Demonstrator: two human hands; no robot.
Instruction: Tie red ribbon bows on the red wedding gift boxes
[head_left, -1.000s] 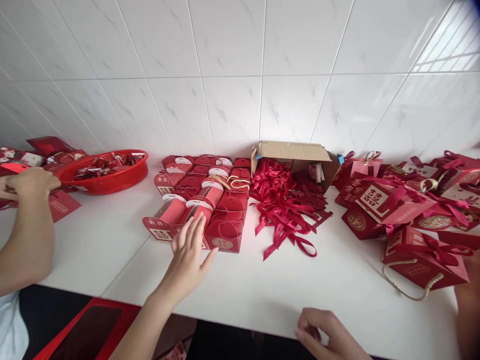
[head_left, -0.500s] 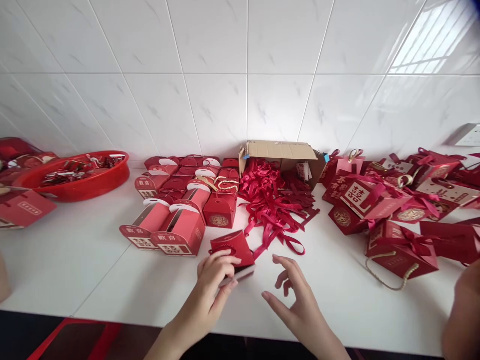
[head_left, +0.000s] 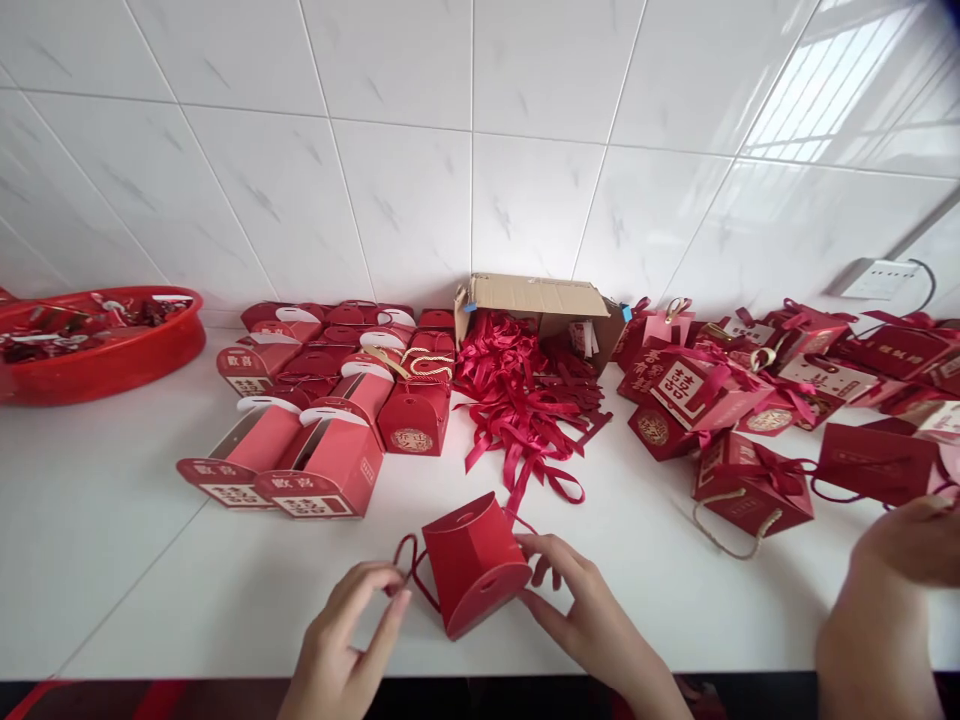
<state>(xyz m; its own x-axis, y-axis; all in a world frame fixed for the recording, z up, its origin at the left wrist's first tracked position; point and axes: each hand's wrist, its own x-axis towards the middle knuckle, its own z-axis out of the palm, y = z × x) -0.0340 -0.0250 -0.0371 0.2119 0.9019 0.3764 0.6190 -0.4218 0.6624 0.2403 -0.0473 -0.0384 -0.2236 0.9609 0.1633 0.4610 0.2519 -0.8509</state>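
A small red gift box [head_left: 480, 565] stands tilted on the white table in front of me, its rounded flap facing up toward me. At its left side my left hand [head_left: 352, 625] is closed, thumb and forefinger pinching the dark red cord handle [head_left: 409, 555] that loops out of the box. My right hand [head_left: 581, 605] is at the box's right side, thumb and fingers curled against its edge; part of the fingertips is hidden by the box. Just behind lies a heap of crimson ribbons [head_left: 525, 440], spilling from an open cardboard box [head_left: 536, 295].
Several red boxes [head_left: 330, 470] with open tops stand in rows to the left. Beyond them is a red basin [head_left: 112, 375] of wrapped items. Finished-looking boxes with bows [head_left: 757, 485] are piled at the right, near another person's hand [head_left: 885, 570]. A tiled wall [head_left: 405, 200] closes the back.
The small gift box has been turned and raised more upright, with its flap now toward me. My left hand has moved from its top to the cord, and my right hand has come in to its side.
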